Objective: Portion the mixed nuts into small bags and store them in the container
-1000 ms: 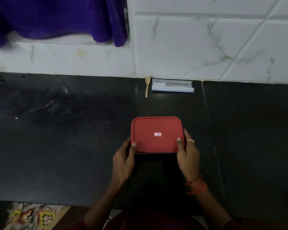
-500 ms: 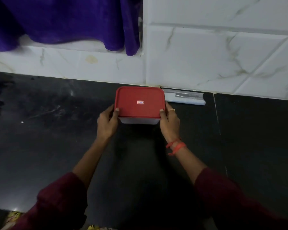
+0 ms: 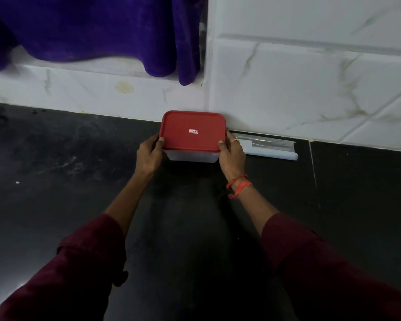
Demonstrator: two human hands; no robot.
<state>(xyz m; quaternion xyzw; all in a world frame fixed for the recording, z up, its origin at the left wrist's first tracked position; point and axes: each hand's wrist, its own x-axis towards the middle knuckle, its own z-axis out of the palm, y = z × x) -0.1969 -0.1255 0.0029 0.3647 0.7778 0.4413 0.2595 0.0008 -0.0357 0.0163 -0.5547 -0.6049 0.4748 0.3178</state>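
Your left hand point(image 3: 148, 154) grips the left short end of the container point(image 3: 192, 156), thumb curled onto the red lid point(image 3: 193, 125). The box sits squarely between both hands, with its long axis running side to side along the tiled wall point(image 3: 287, 89). Your right hand point(image 3: 233, 155) clasps the opposite end, equally near, just beside the packet of bags point(image 3: 272, 148).

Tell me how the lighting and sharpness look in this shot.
Head view: dim overall; the black counter is underexposed with a faint sheen, the white tiles are brightest; the red lid is sharp, but its label is unreadable; a dark shadow pools below the container.
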